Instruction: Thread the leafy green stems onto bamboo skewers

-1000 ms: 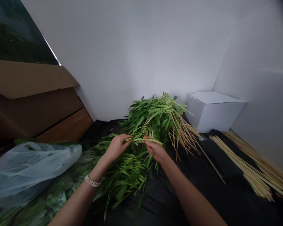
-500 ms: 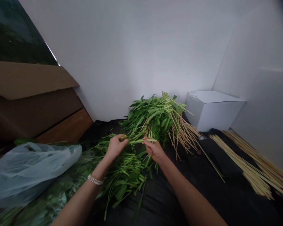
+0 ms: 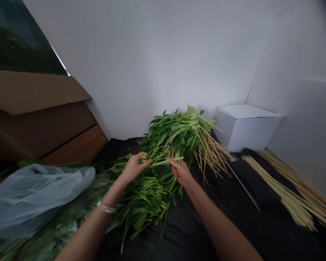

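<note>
The left hand, wearing a pale bracelet, holds green stem pieces in a curled grip; the right hand has its grip pressed together, pinching a green stalk. The stalk is held above a black sheet, beyond a low leafy heap and in front of a taller leafy pile (tan sticks fan from its right side). A white box stands nearby.

No legible text, label, brand, number or sign anywhere in the head camera's view
</note>
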A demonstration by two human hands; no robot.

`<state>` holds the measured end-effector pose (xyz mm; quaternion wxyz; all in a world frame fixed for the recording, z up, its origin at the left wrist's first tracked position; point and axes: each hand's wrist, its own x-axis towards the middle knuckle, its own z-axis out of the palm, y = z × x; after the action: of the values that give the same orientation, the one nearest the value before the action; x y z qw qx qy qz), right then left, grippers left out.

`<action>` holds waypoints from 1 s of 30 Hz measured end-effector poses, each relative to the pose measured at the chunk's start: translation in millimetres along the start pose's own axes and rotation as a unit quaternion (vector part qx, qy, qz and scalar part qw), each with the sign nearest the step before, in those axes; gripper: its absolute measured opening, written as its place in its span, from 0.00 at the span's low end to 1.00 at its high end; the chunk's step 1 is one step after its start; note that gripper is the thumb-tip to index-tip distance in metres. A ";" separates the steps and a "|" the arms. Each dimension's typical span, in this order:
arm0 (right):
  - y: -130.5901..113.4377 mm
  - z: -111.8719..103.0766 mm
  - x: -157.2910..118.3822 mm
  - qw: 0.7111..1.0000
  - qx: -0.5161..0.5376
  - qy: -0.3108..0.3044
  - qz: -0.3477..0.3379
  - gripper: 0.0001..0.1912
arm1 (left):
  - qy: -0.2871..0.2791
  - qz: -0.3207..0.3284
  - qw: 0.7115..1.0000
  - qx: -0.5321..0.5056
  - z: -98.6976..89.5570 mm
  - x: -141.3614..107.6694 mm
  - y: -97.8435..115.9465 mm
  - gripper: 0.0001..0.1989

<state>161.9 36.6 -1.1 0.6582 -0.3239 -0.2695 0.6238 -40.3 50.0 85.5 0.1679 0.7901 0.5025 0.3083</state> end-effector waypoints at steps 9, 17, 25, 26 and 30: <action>-0.4 1.4 -1.5 0.999 -0.034 -0.018 -0.017 0.20 | -0.061 0.080 0.983 0.155 19.7 -2.6 12.4 0.11; -1.4 2.9 -3.5 0.998 -0.051 -0.038 -0.028 0.19 | -0.006 0.039 0.981 0.189 25.5 -7.9 8.7 0.08; 2.2 8.2 -7.6 0.998 -0.038 -0.039 -0.015 0.19 | 0.098 -0.152 0.978 -0.108 30.6 2.4 -0.9 0.12; 2.3 9.4 -8.3 0.999 -0.035 -0.037 -0.016 0.19 | 0.106 -0.167 0.969 -0.146 32.1 3.4 0.2 0.13; 1.9 13.0 -9.5 0.999 -0.030 -0.028 -0.027 0.19 | 0.139 -0.191 0.951 -0.201 38.1 9.8 2.8 0.12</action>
<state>150.1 28.4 6.2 0.6566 -0.3187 -0.3155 0.6064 -10.3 59.2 61.5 0.3073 0.5789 0.5900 0.4715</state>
